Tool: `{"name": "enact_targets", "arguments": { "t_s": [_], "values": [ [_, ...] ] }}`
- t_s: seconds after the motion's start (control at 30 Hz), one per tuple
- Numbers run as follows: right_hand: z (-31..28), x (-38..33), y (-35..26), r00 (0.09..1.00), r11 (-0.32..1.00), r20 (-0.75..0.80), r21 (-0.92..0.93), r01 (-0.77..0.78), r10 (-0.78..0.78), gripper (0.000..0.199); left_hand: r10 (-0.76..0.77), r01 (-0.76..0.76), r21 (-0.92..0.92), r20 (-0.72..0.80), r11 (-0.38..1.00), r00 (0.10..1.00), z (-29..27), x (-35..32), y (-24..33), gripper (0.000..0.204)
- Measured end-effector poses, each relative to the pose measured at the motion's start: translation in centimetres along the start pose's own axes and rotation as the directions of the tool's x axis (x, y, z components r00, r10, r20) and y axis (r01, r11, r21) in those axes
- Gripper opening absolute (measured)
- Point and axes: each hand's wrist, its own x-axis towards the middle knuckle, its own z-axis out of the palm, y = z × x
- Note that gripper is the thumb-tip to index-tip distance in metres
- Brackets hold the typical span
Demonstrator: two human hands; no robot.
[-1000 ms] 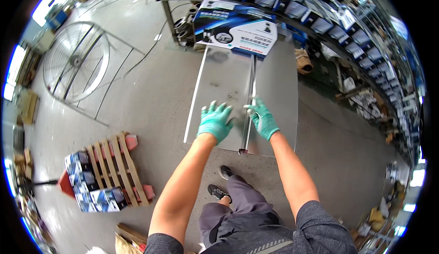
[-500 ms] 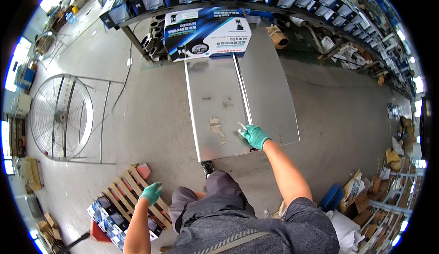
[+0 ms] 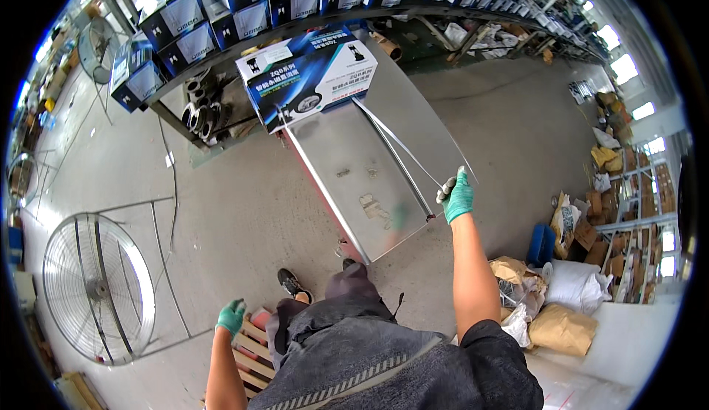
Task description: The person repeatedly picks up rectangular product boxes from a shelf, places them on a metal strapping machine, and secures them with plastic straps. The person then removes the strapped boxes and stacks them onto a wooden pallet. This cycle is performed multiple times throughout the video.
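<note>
My right hand [image 3: 457, 197], in a green glove with grey fingertips, is closed on the end of a narrow white strap [image 3: 408, 151]. The strap runs slantwise from the near edge of a blue-and-white carton [image 3: 314, 81] to that hand, above the metal table [image 3: 332, 151]. The carton rests at the table's far end; whether the strap passes beneath it is hidden. My left hand [image 3: 231, 317], also green-gloved, hangs low at the left with nothing visible in it. Its fingers are loosely bent and apart, near a wooden pallet [image 3: 251, 347].
Beyond the table, a long rack holds stacked cartons [image 3: 251, 20]. A large round fan [image 3: 97, 288] stands at the left on a metal frame. Sacks [image 3: 565, 329] and a blue bin [image 3: 541, 244] are at the right. A dark groove [image 3: 402, 170] runs along the tabletop.
My right hand has moved right and away from the groove, drawing the strap out into a long line. The view has turned, and the left hand still hangs at the lower left.
</note>
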Motion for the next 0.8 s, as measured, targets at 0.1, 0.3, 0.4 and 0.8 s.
{"name": "enact_targets", "arguments": {
  "t_s": [0.1, 0.3, 0.4, 0.8],
  "values": [
    [2.3, -3.1, -0.8, 0.989, 0.993, 0.092, 0.022, 0.116, -0.117, 0.063, 0.285, -0.285, 0.018, -0.052, 0.958, 0.957, -5.6, 6.9, 5.9, 0.039],
    [7.0, -5.0, -1.1, 0.909, 0.85, 0.038, -0.341, 0.402, -0.415, 0.066, 0.75, -0.765, 0.295, 0.189, 0.572, 0.634, -9.7, 13.4, 34.3, 0.041],
    [6.9, -4.5, -1.1, 0.741, 0.488, 0.051, -0.722, 0.49, -0.67, 0.078, 0.767, -0.785, 0.502, 0.319, 0.362, 0.557, -10.2, 15.9, 44.9, 0.048],
    [-5.3, 1.7, 7.3, 0.924, 0.146, 0.014, -0.986, 0.075, -0.382, 0.072, 0.549, -0.522, 0.822, 0.551, -0.227, 0.629, -10.3, 32.0, 64.5, 0.054]
  ]
}}
